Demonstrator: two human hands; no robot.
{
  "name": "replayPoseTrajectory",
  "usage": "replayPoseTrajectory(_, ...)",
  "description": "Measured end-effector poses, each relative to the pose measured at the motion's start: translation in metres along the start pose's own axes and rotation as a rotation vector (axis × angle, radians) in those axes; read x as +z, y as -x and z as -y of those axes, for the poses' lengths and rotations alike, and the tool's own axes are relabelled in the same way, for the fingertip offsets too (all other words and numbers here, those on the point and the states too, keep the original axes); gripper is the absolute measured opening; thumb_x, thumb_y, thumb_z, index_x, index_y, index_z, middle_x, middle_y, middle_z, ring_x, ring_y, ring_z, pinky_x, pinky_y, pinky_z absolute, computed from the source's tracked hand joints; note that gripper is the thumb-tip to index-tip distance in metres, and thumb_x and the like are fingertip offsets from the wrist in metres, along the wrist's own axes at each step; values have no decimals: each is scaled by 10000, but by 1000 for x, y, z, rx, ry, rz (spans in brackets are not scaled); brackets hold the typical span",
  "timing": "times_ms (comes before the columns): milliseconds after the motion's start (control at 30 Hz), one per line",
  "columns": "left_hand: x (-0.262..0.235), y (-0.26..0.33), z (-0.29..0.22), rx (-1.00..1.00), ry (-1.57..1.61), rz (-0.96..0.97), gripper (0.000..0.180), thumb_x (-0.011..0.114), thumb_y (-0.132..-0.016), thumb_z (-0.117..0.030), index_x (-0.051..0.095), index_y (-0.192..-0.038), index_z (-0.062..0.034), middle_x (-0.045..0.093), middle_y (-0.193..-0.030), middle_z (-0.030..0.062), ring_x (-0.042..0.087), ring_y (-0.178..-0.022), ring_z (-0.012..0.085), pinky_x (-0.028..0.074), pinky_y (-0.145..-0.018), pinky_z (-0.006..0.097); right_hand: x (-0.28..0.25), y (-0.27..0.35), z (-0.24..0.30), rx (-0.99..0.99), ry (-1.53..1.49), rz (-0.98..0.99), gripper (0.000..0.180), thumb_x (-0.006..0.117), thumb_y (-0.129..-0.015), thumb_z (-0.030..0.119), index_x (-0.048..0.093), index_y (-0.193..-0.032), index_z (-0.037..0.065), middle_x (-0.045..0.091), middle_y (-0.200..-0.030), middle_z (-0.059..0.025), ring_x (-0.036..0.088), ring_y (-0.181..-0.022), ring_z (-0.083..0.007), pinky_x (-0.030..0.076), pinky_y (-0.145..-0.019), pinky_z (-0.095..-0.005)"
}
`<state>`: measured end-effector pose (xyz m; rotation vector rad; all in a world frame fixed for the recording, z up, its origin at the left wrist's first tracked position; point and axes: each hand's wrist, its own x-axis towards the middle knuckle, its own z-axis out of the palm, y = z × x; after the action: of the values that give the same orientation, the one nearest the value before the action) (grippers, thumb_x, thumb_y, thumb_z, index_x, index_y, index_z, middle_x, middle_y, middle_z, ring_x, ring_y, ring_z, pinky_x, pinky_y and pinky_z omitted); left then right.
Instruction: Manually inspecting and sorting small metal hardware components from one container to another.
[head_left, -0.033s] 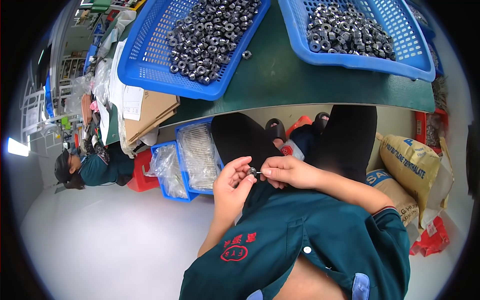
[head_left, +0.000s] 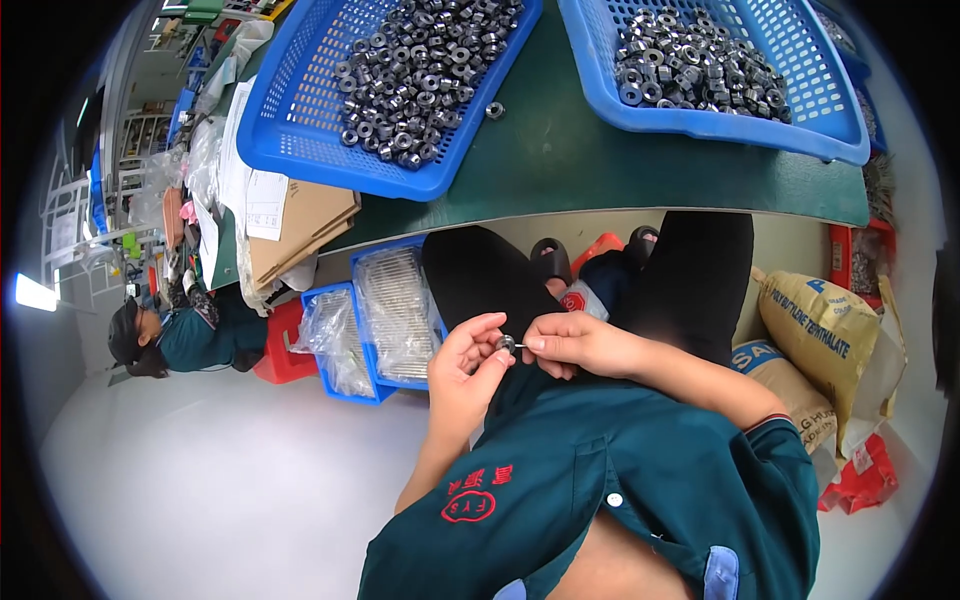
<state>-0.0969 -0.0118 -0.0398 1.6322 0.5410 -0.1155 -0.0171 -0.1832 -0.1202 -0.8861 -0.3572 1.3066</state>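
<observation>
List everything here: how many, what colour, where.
Table: one, green, across top
Perforated baskets: two, blue, on table
Metal rings: many, silvery, in baskets
Loose ring: one, silvery, between baskets
Cardboard sheets: several, brown, table edge, left
Bins: two, blue, floor left of centre
Sacks: two, yellow and tan, floor right
Packaging: one, red, by sacks
Co-worker: one, green top, far left
Seat: one, red, by co-worker
Slippers: two, dark, under table
Background clutter: uncountable, mixed, upper left
Round part: one, dark metallic, near centre
Thin pin: one, pale, beside round part
Shirt: one, green, bottom
Legs: two, black-clad, centre
Left hand: one, bare, pinching round part
Right hand: one, bare, pinching pin
</observation>
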Motion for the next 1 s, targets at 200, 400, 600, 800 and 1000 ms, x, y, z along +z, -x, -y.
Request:
replayPoseTrajectory(200, -1, -6, 3, -18, 207, 101, 389, 583, -827, 109, 552, -1211, 53, 587, -965, 59, 595, -834, 107, 519, -746, 239, 4, 3, 6, 50, -234, 95, 285, 498, -1004, 257, 636, -947, 15, 500, -639, 24, 440, -570, -59, 374, -556, -212)
replayPoseTrajectory(400, 5, -6, 5, 3, 234, -48, 354, 581, -817, 95, 574, -1169, 55, 618, -953, 92, 618, -742, 143, 528, -684, 260, 20, 4, 18, -808, 1246, -620, 162, 744, -689, 70, 616, -786, 46, 553, -597, -89, 583, -555, -282, 476, -538, -359)
replayPoseTrajectory(600, 2, -9, 4, 56, 402, -64, 330, 586, -810, 86, 578, -1139, 62, 637, -938, 112, 612, -706, 164, 523, -663, 291, 22, 6, 21, -538, 837, -435, 107, 654, -866, 109, 631, -819, 16, 524, -573, -70, 527, -507, -140, 424, -494, -299)
replayPoseTrajectory(800, -29, -18, 5, 228, 470, 18, 325, 580, -824, 97, 579, -1146, 54, 639, -937, 116, 637, -753, 172, 549, -713, 294, 13, 20, 38, -23, 61, -267, 210, 587, -953, 190, 630, -965, -15, 517, -677, 11, 461, -582, -73, 370, -532, -212)
replayPoseTrajectory(1000, -22, -19, 9, 221, 553, 227, 249, 629, -860, 28, 580, -1103, 47, 640, -981, 138, 648, -834, 195, 547, -792, 322, 37, 25, 52, -366, 767, -590, 198, 712, -824, 111, 592, -955, 24, 604, -722, -104, 592, -623, -190, 451, -543, -296)
